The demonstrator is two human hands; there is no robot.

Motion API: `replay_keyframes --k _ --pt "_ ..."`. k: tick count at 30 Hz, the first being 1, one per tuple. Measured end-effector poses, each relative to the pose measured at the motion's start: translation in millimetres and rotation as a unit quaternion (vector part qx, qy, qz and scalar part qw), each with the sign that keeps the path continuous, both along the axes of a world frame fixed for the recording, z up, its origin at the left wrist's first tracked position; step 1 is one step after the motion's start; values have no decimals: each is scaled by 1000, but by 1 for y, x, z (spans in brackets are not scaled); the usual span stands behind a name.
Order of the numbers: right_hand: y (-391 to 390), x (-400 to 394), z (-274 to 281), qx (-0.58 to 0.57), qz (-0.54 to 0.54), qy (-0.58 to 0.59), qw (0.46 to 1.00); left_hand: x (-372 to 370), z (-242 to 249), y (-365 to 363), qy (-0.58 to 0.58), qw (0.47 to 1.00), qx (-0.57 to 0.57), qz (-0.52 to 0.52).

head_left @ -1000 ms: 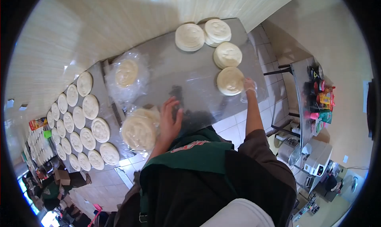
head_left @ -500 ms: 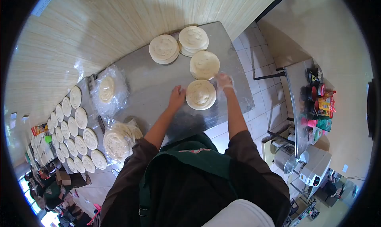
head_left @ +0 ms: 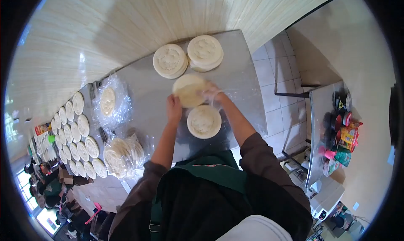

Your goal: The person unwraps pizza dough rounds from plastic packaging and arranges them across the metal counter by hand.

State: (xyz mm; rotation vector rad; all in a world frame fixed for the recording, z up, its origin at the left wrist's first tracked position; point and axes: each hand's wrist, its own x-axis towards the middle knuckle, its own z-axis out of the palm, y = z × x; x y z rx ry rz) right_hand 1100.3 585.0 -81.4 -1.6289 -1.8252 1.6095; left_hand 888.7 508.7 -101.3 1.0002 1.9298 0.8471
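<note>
A round pale flatbread (head_left: 188, 89), smeared by motion, is between my two hands above the metal table. My left hand (head_left: 174, 107) grips its lower left edge, fingers closed against the rim. On the right edge is my right hand (head_left: 211, 93), blurred, in what looks like a thin clear plastic glove. Just below, closer to my body, lies another flatbread (head_left: 204, 122) with a raised, bumpy middle. Farther back, two stacks of flatbreads stand side by side, a left stack (head_left: 169, 59) and a right stack (head_left: 205, 50).
Left on the metal table (head_left: 145, 87) lie a flatbread in clear plastic (head_left: 108, 102) and a bagged pile of flatbreads (head_left: 122, 154). Beyond, rows of flatbreads (head_left: 75, 133) cover another surface. A wall borders the back. To the right stands a side table (head_left: 315, 127) with packets.
The flatbread that lay beyond the nearest one has shifted left, now between both hands. My right hand moved left onto its edge, and my left hand came up to its rim. The view has shifted slightly.
</note>
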Motion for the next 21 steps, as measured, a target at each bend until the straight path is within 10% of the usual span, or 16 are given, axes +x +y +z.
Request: replay_keyframes --k 4,7,10,14,21 --pt "60 19 -18 -48 -145 -153 976 -4 21 17 378 915 98 102" --pt "105 40 -5 191 -413 -221 863 12 62 68 329 918 222 -21" --pt "153 45 -15 -76 -319 -26 944 52 69 108 82 988 76 -107" --pt "157 31 -28 -45 -312 -130 940 89 -13 137 -106 992 53 -37" --pt "126 68 -12 -50 -381 -31 923 135 3 141 -3 998 -22 -53"
